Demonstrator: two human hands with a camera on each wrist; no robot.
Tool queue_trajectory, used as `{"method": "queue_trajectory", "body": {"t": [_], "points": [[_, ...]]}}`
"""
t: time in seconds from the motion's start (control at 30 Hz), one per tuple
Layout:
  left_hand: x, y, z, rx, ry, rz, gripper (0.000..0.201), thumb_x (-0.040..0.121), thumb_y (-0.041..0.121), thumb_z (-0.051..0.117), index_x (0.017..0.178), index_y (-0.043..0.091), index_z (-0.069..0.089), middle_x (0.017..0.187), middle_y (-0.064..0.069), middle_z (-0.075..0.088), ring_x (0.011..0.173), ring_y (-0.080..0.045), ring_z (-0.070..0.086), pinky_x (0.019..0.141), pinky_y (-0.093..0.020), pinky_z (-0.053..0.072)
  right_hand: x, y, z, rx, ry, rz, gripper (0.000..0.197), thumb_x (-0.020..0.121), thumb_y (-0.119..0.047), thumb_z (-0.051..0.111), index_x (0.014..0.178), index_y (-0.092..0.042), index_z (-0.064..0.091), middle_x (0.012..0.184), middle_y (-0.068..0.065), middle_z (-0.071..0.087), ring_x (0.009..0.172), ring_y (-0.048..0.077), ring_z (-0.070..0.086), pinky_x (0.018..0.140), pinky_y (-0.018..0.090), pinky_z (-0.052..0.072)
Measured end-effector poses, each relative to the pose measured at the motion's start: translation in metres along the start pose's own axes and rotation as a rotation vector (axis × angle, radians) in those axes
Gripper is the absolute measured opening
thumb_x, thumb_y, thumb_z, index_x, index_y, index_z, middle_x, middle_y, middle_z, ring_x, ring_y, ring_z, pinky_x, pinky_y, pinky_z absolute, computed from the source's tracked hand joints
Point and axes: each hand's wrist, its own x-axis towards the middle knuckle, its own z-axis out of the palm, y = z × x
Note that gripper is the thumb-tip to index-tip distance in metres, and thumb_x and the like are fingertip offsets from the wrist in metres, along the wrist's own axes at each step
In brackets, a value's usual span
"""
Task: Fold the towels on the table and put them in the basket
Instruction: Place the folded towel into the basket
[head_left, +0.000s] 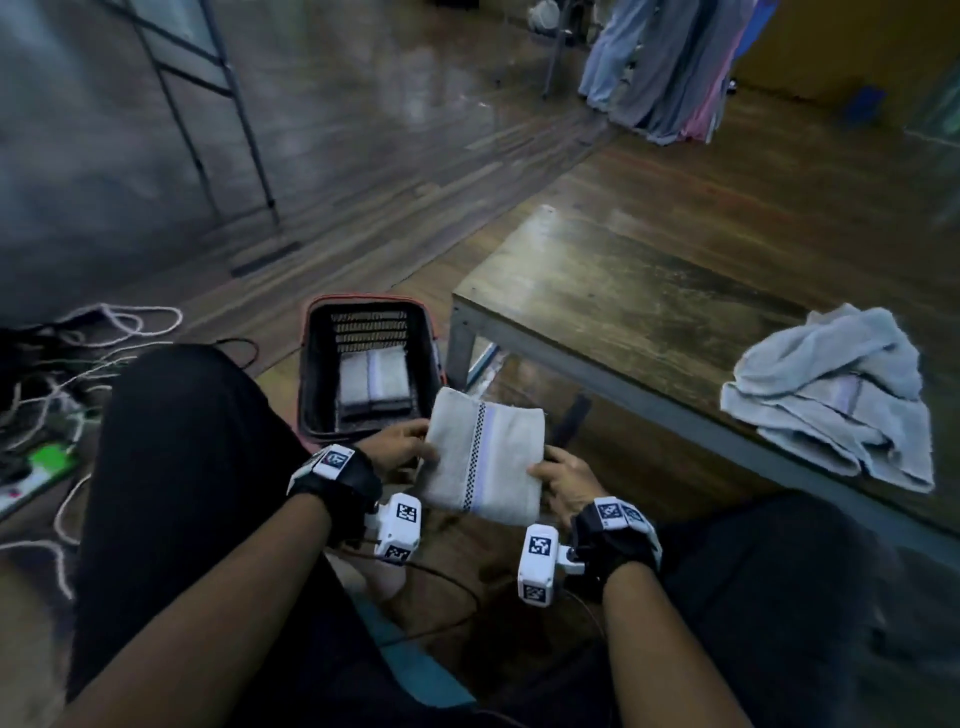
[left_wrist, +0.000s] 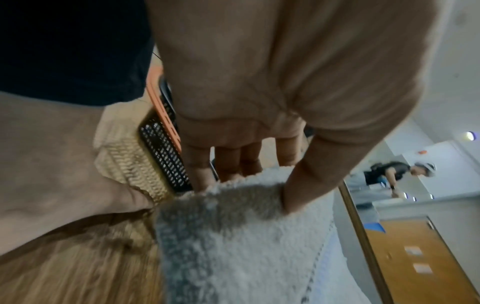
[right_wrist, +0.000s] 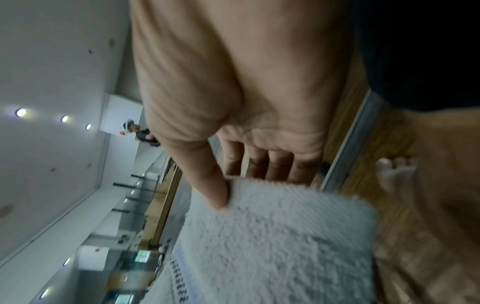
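Observation:
A folded pale towel (head_left: 485, 457) with a checked stripe hangs in the air between both hands, just in front of the basket. My left hand (head_left: 400, 447) pinches its left edge, thumb on top (left_wrist: 293, 197) and fingers beneath. My right hand (head_left: 558, 480) pinches the right edge the same way, thumb (right_wrist: 218, 195) pressed on the towel (right_wrist: 280, 236). The dark basket (head_left: 311, 364) with a red rim stands on the floor left of the table and holds a folded towel (head_left: 371, 379). A crumpled grey towel (head_left: 836, 400) lies on the wooden table (head_left: 623, 291) at the right.
Loose cords and a rope (head_left: 88, 364) lie on the floor at the left. A metal frame (head_left: 208, 130) stands at the back left, hanging clothes (head_left: 670, 62) at the back. My knees in black trousers flank the hands.

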Motion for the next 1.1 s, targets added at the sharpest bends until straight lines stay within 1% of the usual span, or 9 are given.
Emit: {"method": "queue_trajectory", "body": {"t": [0.13,0.27,0.37,0.53,0.63,0.77,0.9,1.0,1.1], "points": [[-0.022,-0.009,-0.033,-0.129,0.184,0.012,0.027,0.082,-0.007,0.05,0.094,0.017,0.055,0.071,-0.005,0.047,0.059,-0.014,0.044,0.05,-0.021,0.03,0.014,-0.013,0.046,-0.052,-0.088,-0.049,0.043,0.085,0.006,0.051,0.126,-0.003,0.05,0.115,0.021,0.06,0.096,0.031,0.057,0.076,0.036,0.049],[-0.016,-0.019,-0.067,-0.188,0.436,0.059,0.03,0.082,-0.008,0.051,0.105,0.01,0.059,0.082,-0.007,0.055,0.066,-0.013,0.05,0.044,-0.015,0.04,0.036,-0.01,0.093,-0.101,-0.198,-0.042,0.026,0.089,0.001,0.048,0.11,-0.012,0.056,0.09,0.014,0.062,0.066,0.02,0.061,0.048,0.024,0.046],[0.007,-0.029,-0.094,-0.15,0.534,0.067,0.034,0.082,-0.012,0.05,0.113,0.0,0.058,0.088,-0.007,0.059,0.074,-0.016,0.055,0.052,-0.014,0.045,0.074,-0.008,0.124,-0.208,-0.209,-0.051,0.031,0.089,0.001,0.05,0.118,-0.007,0.056,0.105,0.021,0.064,0.083,0.028,0.06,0.067,0.033,0.051],[0.071,-0.04,-0.136,-0.12,0.622,-0.013,0.033,0.082,-0.002,0.054,0.113,0.008,0.059,0.101,-0.009,0.061,0.09,-0.019,0.055,0.075,-0.024,0.043,0.16,-0.013,0.169,-0.383,-0.176,-0.054,0.029,0.086,0.006,0.049,0.109,-0.008,0.06,0.12,0.022,0.062,0.109,0.037,0.058,0.097,0.049,0.046],[0.121,-0.044,-0.157,-0.045,0.64,-0.072,0.039,0.077,0.008,0.054,0.115,0.008,0.06,0.11,-0.011,0.064,0.1,-0.025,0.058,0.087,-0.031,0.046,0.211,-0.017,0.194,-0.478,-0.146,-0.061,0.033,0.084,0.006,0.049,0.113,-0.003,0.061,0.119,0.02,0.063,0.106,0.032,0.059,0.095,0.041,0.047],[0.206,-0.055,-0.193,0.081,0.643,-0.192,0.036,0.082,0.002,0.046,0.114,0.007,0.061,0.118,-0.014,0.062,0.111,-0.031,0.056,0.093,-0.033,0.045,0.289,-0.025,0.224,-0.656,-0.146,-0.068,0.036,0.083,0.003,0.048,0.116,-0.004,0.061,0.117,0.013,0.063,0.097,0.021,0.057,0.076,0.023,0.041],[0.292,-0.066,-0.223,0.192,0.614,-0.273,0.036,0.083,0.006,0.049,0.118,0.006,0.056,0.122,-0.017,0.059,0.111,-0.034,0.055,0.088,-0.03,0.043,0.363,-0.019,0.246,-0.7,-0.047,-0.071,0.036,0.085,-0.001,0.042,0.117,-0.003,0.058,0.12,0.017,0.061,0.108,0.031,0.056,0.087,0.032,0.043],[0.336,-0.071,-0.236,0.249,0.623,-0.303,0.033,0.081,0.007,0.051,0.114,0.007,0.055,0.118,-0.019,0.06,0.107,-0.035,0.056,0.077,-0.027,0.037,0.4,-0.011,0.265,-0.643,0.049,-0.07,0.035,0.086,-0.001,0.039,0.116,-0.003,0.057,0.115,0.018,0.062,0.091,0.027,0.055,0.072,0.028,0.039],[0.36,-0.081,-0.246,0.23,0.66,-0.324,0.033,0.08,0.007,0.051,0.112,0.009,0.056,0.113,-0.018,0.062,0.104,-0.035,0.058,0.077,-0.026,0.038,0.425,-0.005,0.28,-0.596,0.106,-0.093,0.038,0.087,0.001,0.037,0.12,-0.005,0.056,0.117,0.018,0.061,0.099,0.032,0.057,0.069,0.024,0.034]]}}
